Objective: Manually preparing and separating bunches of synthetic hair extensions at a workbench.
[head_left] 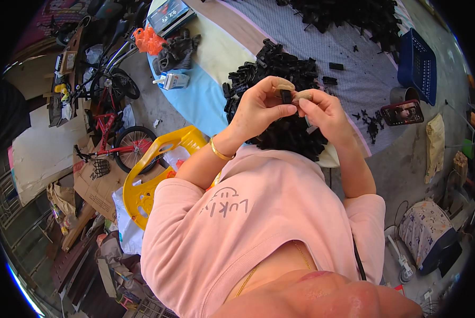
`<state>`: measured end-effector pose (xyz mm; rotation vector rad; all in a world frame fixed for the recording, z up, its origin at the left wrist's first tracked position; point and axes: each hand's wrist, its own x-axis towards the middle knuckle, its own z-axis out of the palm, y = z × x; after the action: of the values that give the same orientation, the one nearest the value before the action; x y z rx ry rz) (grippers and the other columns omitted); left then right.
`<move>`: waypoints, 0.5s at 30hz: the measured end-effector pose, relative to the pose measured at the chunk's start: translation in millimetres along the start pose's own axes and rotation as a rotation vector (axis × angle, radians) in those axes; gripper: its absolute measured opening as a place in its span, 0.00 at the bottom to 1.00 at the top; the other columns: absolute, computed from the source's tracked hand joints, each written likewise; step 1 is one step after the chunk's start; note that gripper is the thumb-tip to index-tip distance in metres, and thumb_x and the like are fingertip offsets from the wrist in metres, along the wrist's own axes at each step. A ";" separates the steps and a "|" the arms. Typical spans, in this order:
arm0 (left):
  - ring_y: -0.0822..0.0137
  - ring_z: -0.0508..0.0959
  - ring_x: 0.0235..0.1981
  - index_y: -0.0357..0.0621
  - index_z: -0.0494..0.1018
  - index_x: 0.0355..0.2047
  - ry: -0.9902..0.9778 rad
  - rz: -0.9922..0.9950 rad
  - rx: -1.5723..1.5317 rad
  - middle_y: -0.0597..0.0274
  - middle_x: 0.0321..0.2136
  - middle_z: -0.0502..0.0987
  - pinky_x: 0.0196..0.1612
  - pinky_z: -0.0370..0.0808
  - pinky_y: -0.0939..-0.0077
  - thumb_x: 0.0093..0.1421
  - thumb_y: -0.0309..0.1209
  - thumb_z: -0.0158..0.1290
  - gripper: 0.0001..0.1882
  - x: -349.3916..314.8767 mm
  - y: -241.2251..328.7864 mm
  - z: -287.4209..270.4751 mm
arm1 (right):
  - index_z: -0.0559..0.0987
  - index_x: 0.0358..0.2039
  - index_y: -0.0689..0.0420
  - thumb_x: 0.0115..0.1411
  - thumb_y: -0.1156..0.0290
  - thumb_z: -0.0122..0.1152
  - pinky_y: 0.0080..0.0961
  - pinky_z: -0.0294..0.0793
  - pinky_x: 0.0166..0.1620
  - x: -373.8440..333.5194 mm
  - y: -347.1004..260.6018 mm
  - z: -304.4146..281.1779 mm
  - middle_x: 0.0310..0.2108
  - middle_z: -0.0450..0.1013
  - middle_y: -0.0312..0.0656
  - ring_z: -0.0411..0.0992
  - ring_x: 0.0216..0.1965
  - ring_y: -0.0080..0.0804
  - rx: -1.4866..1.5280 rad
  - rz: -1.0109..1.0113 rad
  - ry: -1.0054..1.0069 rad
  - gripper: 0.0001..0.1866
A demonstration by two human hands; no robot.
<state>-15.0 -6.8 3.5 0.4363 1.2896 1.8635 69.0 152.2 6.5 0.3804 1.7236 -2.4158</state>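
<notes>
The left hand (261, 108), with a gold bangle (216, 151) at its wrist, pinches a small black part (286, 97) between thumb and forefinger. The right hand (325, 112) meets it, the fingertips of both close together; whether the right fingers grip the part as well cannot be told. Tan coverings (285, 87) wrap fingertips on both hands. The part is held above a heap of black pieces (293, 139), which extends from the near edge of a cloth-covered counter (199, 106) toward its middle; two loose pieces (336, 66) lie just to the right of the heap. At the right edge are small black scraps (373, 126), a phone (402, 113) with a lit screen and a metal cup (403, 94). Toward the left edge lie a white-and-blue carton (173, 81), a dark grey bundle (177, 53) and an orange plastic bag (148, 41). Farther off, a blue basket (419, 66) stands by the right edge, a flat box (169, 17) lies along the left edge, and a second black heap (354, 16) lies beyond the first.
</notes>
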 end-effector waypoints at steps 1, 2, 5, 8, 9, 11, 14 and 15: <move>0.72 0.75 0.36 0.36 0.65 0.41 -0.003 0.002 0.014 0.62 0.36 0.72 0.41 0.74 0.79 0.51 0.17 0.54 0.17 0.3 1.3 0.5 | 0.75 0.36 0.62 0.57 0.74 0.53 0.09 0.62 0.25 -0.1 -0.2 2.7 0.22 0.69 0.30 0.64 0.22 0.12 -0.130 -0.068 0.044 0.08; 0.72 0.75 0.36 0.36 0.65 0.41 -0.006 0.005 0.028 0.62 0.36 0.72 0.41 0.74 0.80 0.51 0.17 0.54 0.17 0.5 2.5 1.0 | 0.75 0.36 0.62 0.57 0.74 0.53 0.09 0.62 0.25 0.1 1.5 2.7 0.22 0.69 0.30 0.64 0.22 0.12 -0.130 -0.067 0.045 0.08; 0.73 0.75 0.36 0.36 0.65 0.41 0.024 0.038 0.110 0.62 0.36 0.72 0.41 0.74 0.80 0.51 0.17 0.54 0.16 1.7 3.8 4.7 | 0.75 0.36 0.62 0.58 0.73 0.52 0.09 0.61 0.24 1.0 5.3 2.4 0.21 0.69 0.30 0.63 0.21 0.12 -0.237 -0.157 0.065 0.08; 0.74 0.75 0.35 0.35 0.67 0.38 0.079 0.071 0.157 0.63 0.34 0.73 0.39 0.74 0.81 0.51 0.17 0.54 0.14 2.3 1.9 6.7 | 0.76 0.35 0.63 0.58 0.73 0.52 0.10 0.61 0.24 0.0 3.2 1.8 0.20 0.68 0.30 0.63 0.21 0.12 -0.294 -0.143 0.057 0.08; 0.74 0.75 0.35 0.35 0.67 0.38 0.077 0.071 0.157 0.63 0.34 0.73 0.39 0.74 0.81 0.51 0.17 0.54 0.14 2.7 -0.5 6.3 | 0.76 0.34 0.63 0.58 0.73 0.52 0.10 0.60 0.23 0.3 4.9 3.2 0.19 0.68 0.30 0.62 0.21 0.12 -0.273 -0.127 0.067 0.08; 0.76 0.75 0.33 0.34 0.68 0.36 0.111 0.143 0.281 0.63 0.32 0.75 0.38 0.74 0.82 0.50 0.17 0.54 0.12 2.1 -8.5 3.7 | 0.76 0.34 0.63 0.58 0.72 0.52 0.10 0.59 0.23 1.9 6.7 5.0 0.19 0.67 0.29 0.62 0.20 0.12 -0.254 -0.111 0.077 0.08; 0.72 0.75 0.36 0.34 0.69 0.38 0.111 0.198 0.408 0.59 0.36 0.74 0.41 0.74 0.80 0.52 0.16 0.53 0.12 1.8 -17.4 0.0 | 0.76 0.33 0.62 0.59 0.72 0.51 0.10 0.57 0.21 7.0 9.0 3.0 0.18 0.66 0.28 0.60 0.19 0.11 -0.187 -0.058 0.095 0.07; 0.72 0.75 0.36 0.34 0.69 0.38 0.110 0.202 0.408 0.59 0.36 0.74 0.41 0.74 0.80 0.52 0.16 0.53 0.12 3.9 -21.8 -4.0 | 0.76 0.32 0.61 0.58 0.71 0.52 0.10 0.56 0.21 10.8 11.7 -0.5 0.18 0.66 0.28 0.59 0.19 0.11 -0.250 -0.057 0.067 0.08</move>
<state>-10.9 -3.0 -18.3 0.7081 1.7654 1.8034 61.9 149.1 -7.4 0.3871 2.0617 -2.2089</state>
